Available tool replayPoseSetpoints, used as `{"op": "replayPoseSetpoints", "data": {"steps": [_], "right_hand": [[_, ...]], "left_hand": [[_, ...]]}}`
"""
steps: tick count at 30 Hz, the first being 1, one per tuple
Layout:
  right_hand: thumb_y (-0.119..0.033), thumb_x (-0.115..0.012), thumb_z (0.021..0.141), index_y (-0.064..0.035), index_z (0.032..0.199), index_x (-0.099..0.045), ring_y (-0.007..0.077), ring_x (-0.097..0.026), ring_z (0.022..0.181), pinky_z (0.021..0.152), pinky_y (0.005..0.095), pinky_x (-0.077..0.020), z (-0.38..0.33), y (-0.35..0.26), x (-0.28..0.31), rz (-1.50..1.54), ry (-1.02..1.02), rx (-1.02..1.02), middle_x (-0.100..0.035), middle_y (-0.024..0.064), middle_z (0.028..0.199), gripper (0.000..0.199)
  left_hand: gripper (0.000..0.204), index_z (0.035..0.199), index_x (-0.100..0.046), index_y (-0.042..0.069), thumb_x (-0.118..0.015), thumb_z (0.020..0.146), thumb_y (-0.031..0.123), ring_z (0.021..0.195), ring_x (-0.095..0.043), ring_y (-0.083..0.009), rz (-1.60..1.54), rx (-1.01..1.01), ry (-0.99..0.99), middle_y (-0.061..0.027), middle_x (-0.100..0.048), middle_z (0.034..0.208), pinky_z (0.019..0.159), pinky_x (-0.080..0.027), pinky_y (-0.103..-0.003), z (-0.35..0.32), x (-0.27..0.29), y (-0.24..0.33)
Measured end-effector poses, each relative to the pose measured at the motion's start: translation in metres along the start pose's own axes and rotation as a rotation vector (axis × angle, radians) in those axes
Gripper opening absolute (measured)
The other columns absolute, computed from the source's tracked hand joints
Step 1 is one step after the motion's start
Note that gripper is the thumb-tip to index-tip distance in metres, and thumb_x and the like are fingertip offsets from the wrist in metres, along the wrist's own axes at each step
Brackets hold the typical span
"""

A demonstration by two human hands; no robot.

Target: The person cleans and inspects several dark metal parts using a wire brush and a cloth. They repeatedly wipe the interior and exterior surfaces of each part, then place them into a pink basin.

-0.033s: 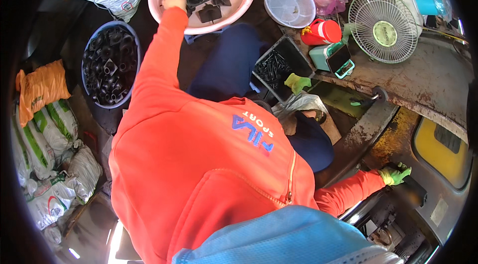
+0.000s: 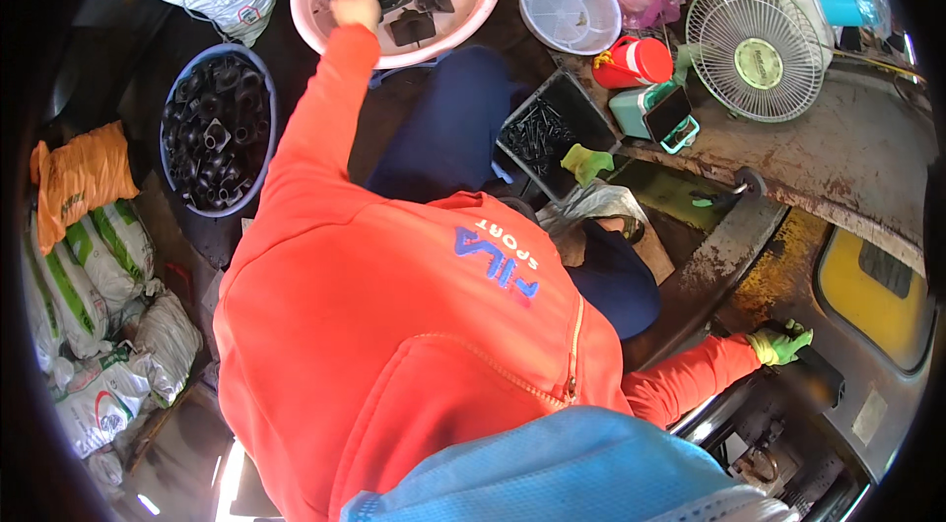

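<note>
My left hand (image 2: 357, 6), bare, reaches over the left side of a pink basin (image 2: 480, 25). Its fingers are spread beside small dark pieces, and I see nothing gripped. Black moulded plastic parts (image 2: 412, 27) with flat plates and thin stems lie in that basin. Far to the right, my right hand (image 2: 781, 346) wears a green glove and is closed round a black handle (image 2: 823, 384) on a machine with a yellow window (image 2: 872, 300). Part of the handle is hidden under the glove.
A blue tub of black parts (image 2: 268, 98) stands left. A dark bin (image 2: 562, 192) holds thin black pieces, a green glove (image 2: 587, 163) at its edge. A white basket (image 2: 567, 5), red jug (image 2: 636, 63) and fan (image 2: 757, 62) are right. Sacks (image 2: 89, 271) line the left.
My left hand has shifted slightly right over the basin, and its fingers look more spread beside the dark pieces. My right hand stays on the handle.
</note>
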State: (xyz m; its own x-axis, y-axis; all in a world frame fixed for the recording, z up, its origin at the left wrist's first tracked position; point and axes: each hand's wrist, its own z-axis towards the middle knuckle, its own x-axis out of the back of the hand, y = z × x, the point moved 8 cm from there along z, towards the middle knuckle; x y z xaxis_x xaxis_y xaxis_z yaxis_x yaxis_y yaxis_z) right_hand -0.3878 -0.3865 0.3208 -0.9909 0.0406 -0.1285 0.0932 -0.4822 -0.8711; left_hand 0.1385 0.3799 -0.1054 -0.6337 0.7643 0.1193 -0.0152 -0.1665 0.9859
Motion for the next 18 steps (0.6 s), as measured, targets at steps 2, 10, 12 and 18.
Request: {"op": "replayPoseSetpoints", "data": {"steps": [2,10,12,18], "right_hand": [[-0.024,-0.068,0.083,-0.0037,0.104,-0.064,0.0191,-0.059,0.07,0.063,0.0341,-0.0478,-0.019,-0.015,0.001,0.044,-0.032,0.092,-0.061,0.0052,0.083,0.029],[-0.02,-0.062,0.085,0.0035,0.118,-0.049,0.0235,-0.059,0.073,0.065,0.0359,-0.0475,-0.116,-0.067,0.043,0.011,0.174,0.2,-0.06,0.0138,0.095,0.042],[-0.018,-0.06,0.086,0.0067,0.119,-0.046,0.0246,-0.058,0.077,0.069,0.0381,-0.0465,-0.144,-0.09,0.061,-0.074,0.328,0.349,-0.057,0.0186,0.106,0.044],[-0.008,-0.055,0.09,0.0039,0.124,-0.046,0.03,-0.058,0.106,0.081,0.037,-0.0524,-0.235,-0.159,0.039,-0.286,0.164,1.345,-0.053,0.0221,0.12,0.037]], "left_hand": [[0.035,0.108,-0.065,-0.005,-0.069,0.077,0.01,0.095,-0.066,-0.0233,-0.14,-0.116,-0.271,-0.0177,-0.069,0.106,0.085,-0.051,-0.035,-0.075,-0.03,0.051],[0.041,0.118,-0.066,0.018,-0.065,0.079,0.032,0.12,-0.05,-0.0251,1.022,-1.126,-1.376,-0.003,-0.065,0.111,0.113,-0.013,-0.061,-0.289,-0.106,0.126],[0.043,0.119,-0.066,0.017,-0.065,0.081,0.038,0.122,-0.049,-0.025,1.08,-1.061,-1.384,-0.0035,-0.066,0.11,0.111,-0.015,-0.063,-0.286,-0.112,0.12],[0.05,0.125,-0.064,0.019,-0.061,0.083,0.047,0.13,-0.044,-0.025,1.333,-1.036,-1.442,-0.0046,-0.063,0.125,0.109,-0.012,-0.068,-0.288,-0.121,0.121]]}}
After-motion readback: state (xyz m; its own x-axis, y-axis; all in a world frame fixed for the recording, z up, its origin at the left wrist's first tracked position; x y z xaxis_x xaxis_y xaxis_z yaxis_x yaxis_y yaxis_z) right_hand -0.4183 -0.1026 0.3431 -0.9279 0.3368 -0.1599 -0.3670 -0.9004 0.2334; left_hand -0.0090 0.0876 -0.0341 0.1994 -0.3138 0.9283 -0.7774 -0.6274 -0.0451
